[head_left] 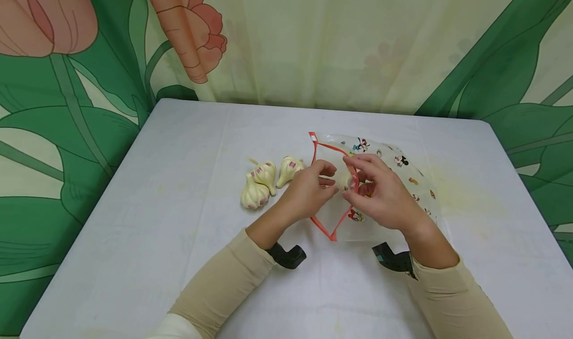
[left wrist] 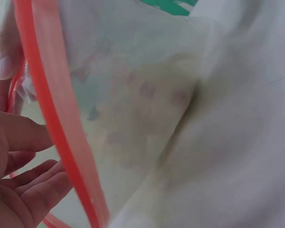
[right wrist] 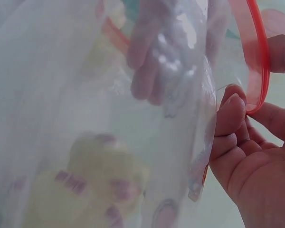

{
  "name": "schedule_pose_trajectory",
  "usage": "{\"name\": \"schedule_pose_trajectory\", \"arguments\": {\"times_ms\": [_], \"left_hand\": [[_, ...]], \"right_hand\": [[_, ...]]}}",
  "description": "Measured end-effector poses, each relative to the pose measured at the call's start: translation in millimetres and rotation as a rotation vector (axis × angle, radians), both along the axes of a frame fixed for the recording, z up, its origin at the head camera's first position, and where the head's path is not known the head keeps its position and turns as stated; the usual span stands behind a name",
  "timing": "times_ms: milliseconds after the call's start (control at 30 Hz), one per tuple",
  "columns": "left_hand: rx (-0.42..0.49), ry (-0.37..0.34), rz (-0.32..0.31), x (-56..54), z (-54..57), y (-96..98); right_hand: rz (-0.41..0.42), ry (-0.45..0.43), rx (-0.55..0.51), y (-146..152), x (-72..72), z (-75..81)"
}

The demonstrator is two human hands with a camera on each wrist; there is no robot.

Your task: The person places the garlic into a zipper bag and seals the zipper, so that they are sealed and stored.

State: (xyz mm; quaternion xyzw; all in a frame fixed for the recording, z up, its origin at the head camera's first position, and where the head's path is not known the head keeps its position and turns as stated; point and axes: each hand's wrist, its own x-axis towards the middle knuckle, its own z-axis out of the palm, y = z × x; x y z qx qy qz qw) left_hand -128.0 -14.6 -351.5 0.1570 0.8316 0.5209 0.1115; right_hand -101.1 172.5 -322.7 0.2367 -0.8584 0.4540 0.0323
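Head view has the right hand pinching the red rim of the clear bag, which lies right of centre. Left hand is at the mouth, fingers loosely bent, nothing visible between them. Three garlic bulbs sit to the left. Looks like a bagging step, mouth held open; I'd say next calls for keeping that rim spread and reaching left.
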Motion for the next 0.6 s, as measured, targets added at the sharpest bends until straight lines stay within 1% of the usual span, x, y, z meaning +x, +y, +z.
{"name": "schedule_pose_trajectory", "arguments": {"times_ms": [133,233,433,600], "left_hand": [[0.014,0.015,0.004,2.8,3.5,-5.4],[0.011,0.021,-0.006,5.0,7.4,-10.2],[-0.041,0.065,-0.044,7.9,13.8,-23.0],[-0.054,0.096,-0.016,9.9,17.3,-35.9]], "right_hand": [[0.001,0.021,0.003,0.4,-0.6,-0.3],[0.001,0.027,0.005,0.8,-0.9,-0.4],[0.000,0.031,-0.002,2.3,-1.4,0.5],[-0.003,0.033,-0.002,3.7,-2.1,1.3]]}}
